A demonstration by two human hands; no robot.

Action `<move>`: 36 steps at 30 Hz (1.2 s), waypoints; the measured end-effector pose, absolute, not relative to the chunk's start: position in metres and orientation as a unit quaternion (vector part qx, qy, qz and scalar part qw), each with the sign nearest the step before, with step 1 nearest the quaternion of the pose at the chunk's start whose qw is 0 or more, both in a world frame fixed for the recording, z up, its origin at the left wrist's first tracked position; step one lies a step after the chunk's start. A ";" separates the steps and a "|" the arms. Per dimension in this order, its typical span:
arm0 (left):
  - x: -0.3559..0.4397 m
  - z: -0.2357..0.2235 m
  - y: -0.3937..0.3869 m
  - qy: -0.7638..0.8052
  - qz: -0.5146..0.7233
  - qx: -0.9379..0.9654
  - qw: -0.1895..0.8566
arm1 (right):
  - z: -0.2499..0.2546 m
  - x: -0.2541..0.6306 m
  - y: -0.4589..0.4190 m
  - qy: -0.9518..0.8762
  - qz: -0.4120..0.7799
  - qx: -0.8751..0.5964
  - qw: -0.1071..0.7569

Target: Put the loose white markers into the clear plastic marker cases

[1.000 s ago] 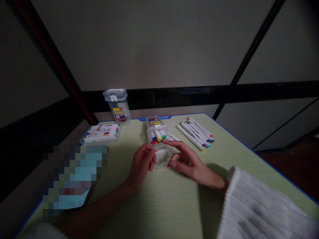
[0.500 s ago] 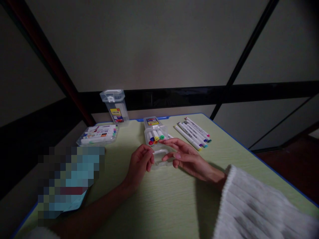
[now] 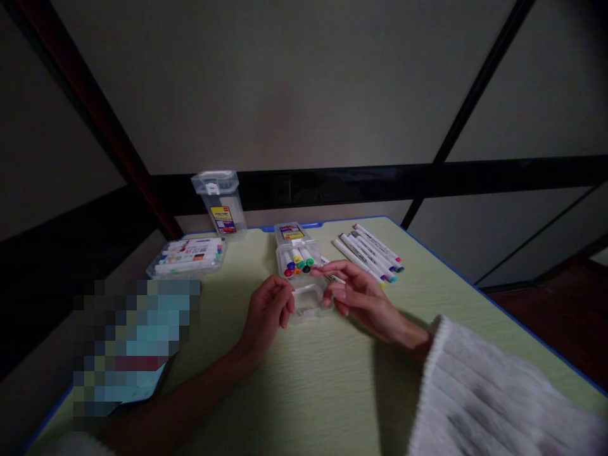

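A clear plastic marker case (image 3: 280,253) lies open on the table, its mouth toward me, with several white markers (image 3: 298,261) inside showing coloured ends. Its clear lid (image 3: 306,313) is folded down on the near side. My left hand (image 3: 270,307) is closed, thumb and fingers pinched at the lid's left edge. To the right of the case, my right hand (image 3: 363,297) is open, fingers apart, index fingertip close to the case mouth. A loose white marker (image 3: 334,277) lies partly hidden behind those fingers. Several more markers (image 3: 368,250) lie side by side farther right.
An upright clear case (image 3: 223,202) with a yellow label stands at the back left. In front of it lies a flat clear pack of markers (image 3: 187,256). A blurred-out tablet-like device (image 3: 142,348) is at the left. The blue-edged table (image 3: 304,392) meets a panelled wall.
My right hand has drawn slightly right, away from the case mouth, and its fingers have bent a little. More marker ends show in the case. My left hand stays at the lid.
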State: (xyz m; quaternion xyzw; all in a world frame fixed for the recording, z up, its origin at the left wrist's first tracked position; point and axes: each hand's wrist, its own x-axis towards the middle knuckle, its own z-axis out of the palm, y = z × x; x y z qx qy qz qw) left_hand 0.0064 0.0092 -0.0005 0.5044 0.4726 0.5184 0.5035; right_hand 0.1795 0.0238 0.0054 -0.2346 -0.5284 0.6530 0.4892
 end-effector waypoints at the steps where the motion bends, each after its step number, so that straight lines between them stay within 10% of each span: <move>1: 0.006 0.000 0.009 0.473 0.518 0.505 0.503 | 0.003 0.180 0.025 -0.547 0.622 -0.253 0.500; 13: 0.008 0.001 0.009 0.467 0.527 0.500 0.505 | 0.000 0.181 0.023 -0.782 0.305 -0.368 0.400; 36: 0.006 0.003 0.009 0.472 0.561 0.495 0.467 | -0.004 0.180 0.023 -0.764 0.344 -0.393 0.378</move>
